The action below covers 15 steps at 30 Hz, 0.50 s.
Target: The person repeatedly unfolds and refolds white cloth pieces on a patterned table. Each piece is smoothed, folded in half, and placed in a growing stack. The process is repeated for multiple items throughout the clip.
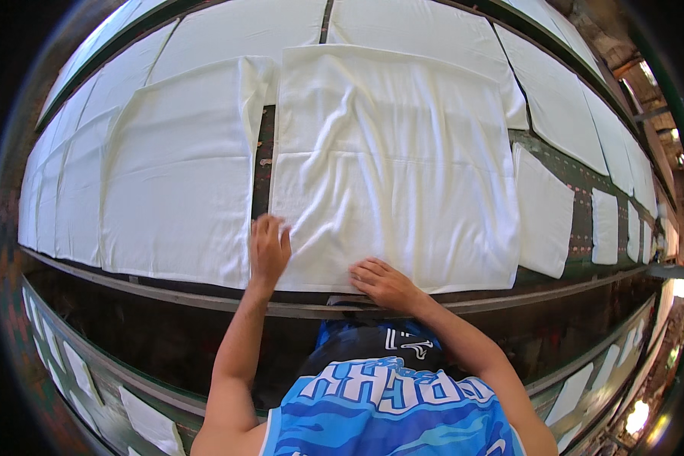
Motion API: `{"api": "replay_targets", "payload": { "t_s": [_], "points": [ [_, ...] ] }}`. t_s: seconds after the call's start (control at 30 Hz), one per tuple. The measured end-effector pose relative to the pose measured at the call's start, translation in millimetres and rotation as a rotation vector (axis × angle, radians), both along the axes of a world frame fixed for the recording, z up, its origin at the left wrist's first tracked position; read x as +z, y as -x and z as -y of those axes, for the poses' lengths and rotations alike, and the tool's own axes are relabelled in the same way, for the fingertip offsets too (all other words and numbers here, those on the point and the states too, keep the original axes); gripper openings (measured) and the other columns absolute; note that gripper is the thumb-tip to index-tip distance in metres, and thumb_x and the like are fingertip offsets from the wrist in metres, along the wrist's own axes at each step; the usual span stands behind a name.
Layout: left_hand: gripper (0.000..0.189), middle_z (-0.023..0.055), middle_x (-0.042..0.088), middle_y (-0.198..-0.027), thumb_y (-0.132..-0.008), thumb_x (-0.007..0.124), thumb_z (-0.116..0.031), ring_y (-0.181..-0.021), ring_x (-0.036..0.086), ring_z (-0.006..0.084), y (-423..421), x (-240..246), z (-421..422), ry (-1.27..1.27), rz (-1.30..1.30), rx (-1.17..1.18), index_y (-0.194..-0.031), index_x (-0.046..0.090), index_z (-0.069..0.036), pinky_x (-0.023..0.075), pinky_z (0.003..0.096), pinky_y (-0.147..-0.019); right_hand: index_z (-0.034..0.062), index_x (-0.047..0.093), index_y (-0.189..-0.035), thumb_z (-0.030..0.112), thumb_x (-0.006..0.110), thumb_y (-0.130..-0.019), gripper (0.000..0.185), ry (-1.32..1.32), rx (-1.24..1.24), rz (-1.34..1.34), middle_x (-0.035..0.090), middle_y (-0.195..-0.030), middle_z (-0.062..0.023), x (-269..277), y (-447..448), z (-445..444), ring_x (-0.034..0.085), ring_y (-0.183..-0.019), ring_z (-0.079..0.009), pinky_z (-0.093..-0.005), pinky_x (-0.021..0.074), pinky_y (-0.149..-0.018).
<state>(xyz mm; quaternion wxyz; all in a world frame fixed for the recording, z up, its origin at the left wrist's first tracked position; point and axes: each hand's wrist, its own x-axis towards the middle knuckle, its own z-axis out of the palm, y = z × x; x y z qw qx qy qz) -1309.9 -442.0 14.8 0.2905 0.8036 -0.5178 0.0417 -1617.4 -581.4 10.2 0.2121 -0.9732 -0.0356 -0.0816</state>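
A white cloth (pixel 433 211) lies spread before me, with long wrinkles running from its far edge toward me. My left hand (pixel 269 251) is at its left edge, thumb and fingers apart and slightly blurred. On the near edge rests my right hand (pixel 385 283), fingers bent on the fabric; whether they pinch it is hidden. Left of a narrow dark gap lies another white cloth (pixel 182 182), flatter, with its far right corner folded over. A folded white cloth (pixel 541 211) lies against the wrinkled cloth's right edge.
The long dark table (pixel 581 222) has a raised near rail (pixel 194 296). More white cloths (pixel 239 28) cover its far side. Small folded white pieces (pixel 605 226) lie at right. Behind me, another table (pixel 111 419) holds several white folded pieces (pixel 151 419).
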Motion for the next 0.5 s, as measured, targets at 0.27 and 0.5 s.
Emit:
{"api": "replay_targets", "payload": {
  "t_s": [0.27,0.5],
  "points": [
    [0.035,0.0224,0.070,-0.118,-0.097,0.074,-0.024,-0.110,0.064,0.0442,-143.2,-29.8,215.4,0.162,-0.050,0.239,-0.118,0.068,0.003,0.0502,0.0522,-0.098,0.0102,0.057,-0.149,0.040,0.069,-0.094,0.063,0.009,0.200,-0.037,0.039,-0.169,-0.0132,-16.0,-81.7,-29.7,0.028,-0.159,-0.0330,-0.0525,0.0185,-0.132],
    [0.033,0.0211,0.073,-0.106,-0.101,0.069,-0.033,-0.104,0.069,0.0436,-169.9,-38.4,272.4,-0.022,-0.050,0.365,-0.105,0.068,-0.001,0.0547,0.0539,-0.087,0.0113,0.053,-0.153,0.043,0.064,-0.098,0.064,-0.040,0.227,-0.097,0.032,-0.172,-0.0137,-5.9,-91.9,-41.5,0.022,-0.162,-0.0326,-0.0514,0.0154,-0.133]
  ]
}}
